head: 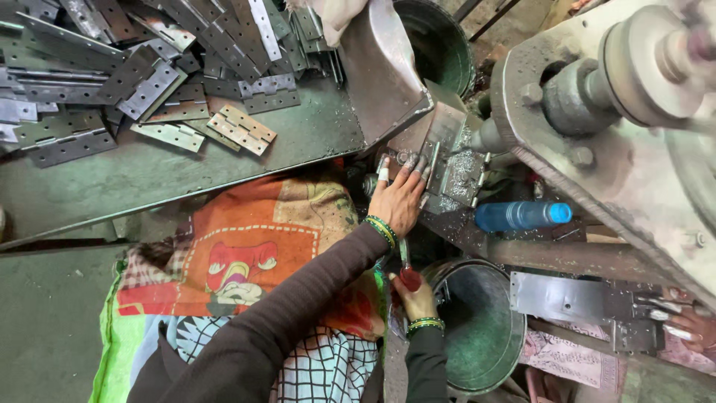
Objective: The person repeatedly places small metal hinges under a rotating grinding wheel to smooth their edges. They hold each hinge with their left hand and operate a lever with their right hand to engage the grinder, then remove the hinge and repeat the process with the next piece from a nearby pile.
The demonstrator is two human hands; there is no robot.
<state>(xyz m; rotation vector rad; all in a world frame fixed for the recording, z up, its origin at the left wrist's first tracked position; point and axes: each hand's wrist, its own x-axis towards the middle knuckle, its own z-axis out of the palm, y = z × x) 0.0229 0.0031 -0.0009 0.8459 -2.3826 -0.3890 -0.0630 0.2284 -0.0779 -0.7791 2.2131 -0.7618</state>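
Grimy workshop surroundings fill the frame, with a dark green metal workbench [149, 179] along the upper left and a heavy grey machine with a round pulley wheel [634, 82] at the upper right. Nearest the camera, at the lower middle, the right hand [415, 297] is closed around a slim lever with a red knob [409, 277], just beside the rim of a round green-stained metal bucket [485, 328]. A bright orange and green patterned cloth [246, 254] lies below the bench edge, under the left forearm in its dark brown sleeve [298, 298]. Further up, the left hand [397, 200], with green bangles at the wrist, rests with fingers spread and pressing on a small grey metal piece at the machine's work plate [447, 160], amid metal shavings. A blue plastic bottle [522, 216] lies on its side to the right. At the far upper left, a pile of flat grey metal hinges [156, 67] covers the bench. Another person's hand [690, 321] shows at the right edge.
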